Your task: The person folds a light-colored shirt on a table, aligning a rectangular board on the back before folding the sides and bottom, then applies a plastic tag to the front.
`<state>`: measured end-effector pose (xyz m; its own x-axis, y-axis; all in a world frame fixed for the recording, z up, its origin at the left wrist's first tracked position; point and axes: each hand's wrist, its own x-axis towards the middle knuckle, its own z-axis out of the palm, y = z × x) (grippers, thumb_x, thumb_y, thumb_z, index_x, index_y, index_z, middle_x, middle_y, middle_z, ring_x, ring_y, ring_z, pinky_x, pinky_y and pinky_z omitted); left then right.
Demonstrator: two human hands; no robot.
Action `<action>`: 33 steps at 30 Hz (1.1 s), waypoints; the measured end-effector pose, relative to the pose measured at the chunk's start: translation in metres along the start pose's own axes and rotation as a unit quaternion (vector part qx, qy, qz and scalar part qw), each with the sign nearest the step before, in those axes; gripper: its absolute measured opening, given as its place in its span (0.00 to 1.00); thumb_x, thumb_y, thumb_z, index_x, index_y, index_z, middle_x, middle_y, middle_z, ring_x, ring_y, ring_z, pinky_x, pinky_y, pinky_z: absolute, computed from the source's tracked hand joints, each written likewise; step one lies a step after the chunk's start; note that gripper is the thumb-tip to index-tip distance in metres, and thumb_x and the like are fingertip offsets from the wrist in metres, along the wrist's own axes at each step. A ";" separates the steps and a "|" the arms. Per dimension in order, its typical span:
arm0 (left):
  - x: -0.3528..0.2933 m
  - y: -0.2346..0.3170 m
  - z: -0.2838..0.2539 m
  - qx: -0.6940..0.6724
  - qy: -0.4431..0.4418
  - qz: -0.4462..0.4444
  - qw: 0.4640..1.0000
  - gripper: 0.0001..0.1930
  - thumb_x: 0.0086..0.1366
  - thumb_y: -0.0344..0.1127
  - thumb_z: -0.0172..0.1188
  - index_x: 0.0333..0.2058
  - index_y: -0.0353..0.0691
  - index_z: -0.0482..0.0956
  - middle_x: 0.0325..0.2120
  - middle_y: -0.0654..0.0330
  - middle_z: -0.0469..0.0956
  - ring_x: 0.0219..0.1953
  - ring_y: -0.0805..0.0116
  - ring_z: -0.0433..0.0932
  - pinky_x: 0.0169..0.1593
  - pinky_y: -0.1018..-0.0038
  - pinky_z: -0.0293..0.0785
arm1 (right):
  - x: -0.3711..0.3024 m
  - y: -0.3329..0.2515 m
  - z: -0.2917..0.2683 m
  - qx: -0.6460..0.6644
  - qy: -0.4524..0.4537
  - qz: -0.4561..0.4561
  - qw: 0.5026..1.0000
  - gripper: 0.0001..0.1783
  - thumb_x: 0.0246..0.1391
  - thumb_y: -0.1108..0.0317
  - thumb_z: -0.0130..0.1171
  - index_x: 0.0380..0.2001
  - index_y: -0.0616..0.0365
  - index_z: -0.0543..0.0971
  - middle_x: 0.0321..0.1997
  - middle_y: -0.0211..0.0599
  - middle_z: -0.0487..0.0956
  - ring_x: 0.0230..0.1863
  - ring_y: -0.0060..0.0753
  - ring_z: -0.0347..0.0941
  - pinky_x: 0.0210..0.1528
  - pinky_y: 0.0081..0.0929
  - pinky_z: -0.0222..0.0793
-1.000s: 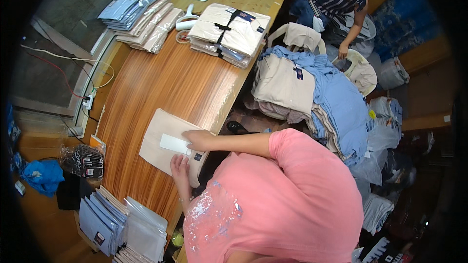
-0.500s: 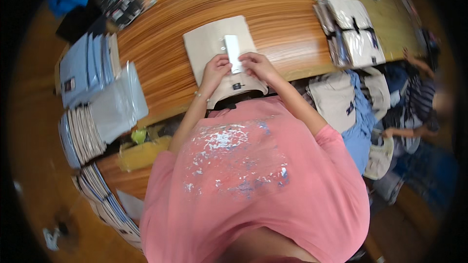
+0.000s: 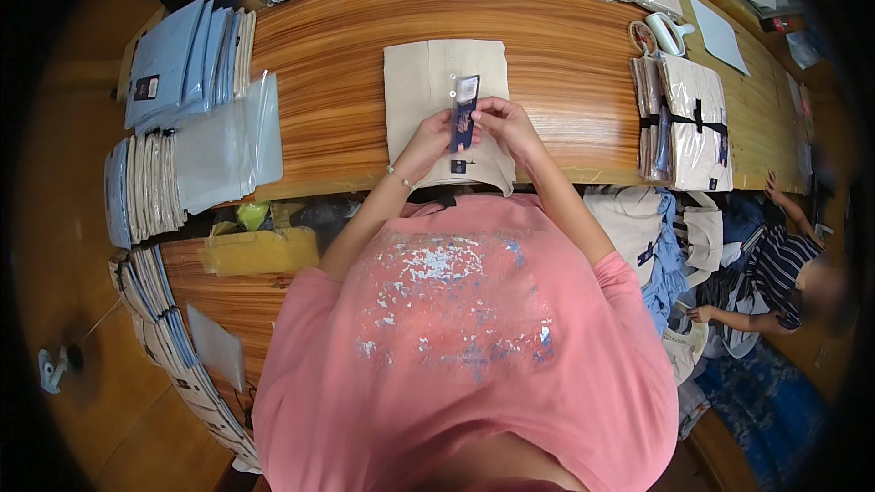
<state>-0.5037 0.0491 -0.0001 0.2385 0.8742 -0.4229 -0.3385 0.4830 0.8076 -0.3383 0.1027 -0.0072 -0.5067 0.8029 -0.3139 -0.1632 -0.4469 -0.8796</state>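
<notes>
A folded beige garment with a row of buttons lies flat at the table's front edge. Over it, a narrow dark blue hang tag with a pale upper part stands nearly upright between my hands. My left hand is closed on the tag's left edge, fingertips partly behind it. From the other side my right hand pinches the tag's right edge with thumb and fingers. Below them, a small dark label shows on the garment.
Blue packed garments and clear plastic bags sit at left. At right lie a strapped garment bundle, a white tape dispenser and a pale sheet. Another person is at far right.
The tag has turned from its white face to its dark blue printed face, still between both hands. The whole view has tilted and shifted.
</notes>
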 end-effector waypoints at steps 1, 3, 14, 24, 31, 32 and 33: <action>-0.005 -0.003 -0.002 0.023 0.024 0.014 0.999 0.12 0.64 0.31 0.50 0.44 0.33 0.70 0.36 0.59 0.76 0.37 0.73 0.76 0.44 0.79 0.72 | 0.001 0.001 -0.003 -0.012 0.001 0.013 1.000 0.06 0.54 0.71 0.54 0.36 0.60 0.74 0.30 0.27 0.75 0.31 0.16 0.69 0.35 0.15 0.65; -0.020 0.003 0.001 0.069 0.068 0.039 0.995 0.11 0.64 0.32 0.50 0.42 0.32 0.72 0.35 0.59 0.77 0.37 0.74 0.77 0.43 0.79 0.73 | -0.001 -0.005 -0.005 -0.036 0.007 0.038 0.999 0.04 0.54 0.70 0.55 0.33 0.58 0.74 0.28 0.25 0.75 0.30 0.14 0.68 0.32 0.13 0.63; -0.051 -0.015 -0.005 0.391 0.104 0.158 0.901 0.06 0.52 0.29 0.61 0.27 0.33 0.77 0.24 0.55 0.76 0.26 0.68 0.76 0.32 0.76 0.72 | -0.026 0.001 -0.001 0.022 0.025 0.037 0.999 0.02 0.54 0.73 0.54 0.31 0.57 0.72 0.23 0.24 0.73 0.23 0.15 0.68 0.27 0.12 0.62; -0.064 -0.006 -0.034 0.480 0.180 0.208 0.833 0.10 0.55 0.35 0.61 0.30 0.34 0.76 0.26 0.55 0.73 0.27 0.64 0.72 0.33 0.74 0.69 | -0.003 -0.013 0.005 -0.204 0.238 -0.156 0.937 0.17 0.47 0.74 0.60 0.42 0.61 0.72 0.28 0.29 0.70 0.21 0.19 0.64 0.26 0.15 0.64; -0.089 -0.005 -0.104 0.415 0.276 0.138 0.856 0.10 0.57 0.33 0.59 0.34 0.33 0.73 0.24 0.60 0.72 0.24 0.73 0.68 0.31 0.77 0.68 | -0.077 0.024 -0.079 -0.273 0.324 -0.148 0.894 0.11 0.40 0.80 0.63 0.29 0.60 0.73 0.20 0.21 0.66 0.23 0.13 0.61 0.26 0.13 0.60; -0.090 -0.003 -0.106 0.404 0.275 0.133 0.862 0.10 0.57 0.33 0.59 0.34 0.33 0.73 0.24 0.60 0.72 0.24 0.74 0.68 0.31 0.78 0.68 | -0.092 0.026 -0.086 -0.234 0.343 -0.117 0.902 0.10 0.41 0.80 0.63 0.28 0.60 0.73 0.20 0.22 0.68 0.22 0.13 0.62 0.25 0.12 0.61; -0.090 0.000 -0.101 0.392 0.272 0.129 0.869 0.10 0.58 0.33 0.59 0.34 0.32 0.73 0.24 0.61 0.72 0.24 0.74 0.68 0.31 0.78 0.68 | -0.107 0.028 -0.089 -0.194 0.362 -0.088 0.907 0.09 0.42 0.80 0.63 0.27 0.60 0.73 0.20 0.23 0.69 0.21 0.13 0.63 0.23 0.12 0.61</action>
<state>-0.6175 -0.0249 -0.0040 -0.2919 0.9452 -0.1460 0.4588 0.2723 0.8458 -0.2134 0.0390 -0.0301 0.2100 0.9601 -0.1846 0.1940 -0.2259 -0.9546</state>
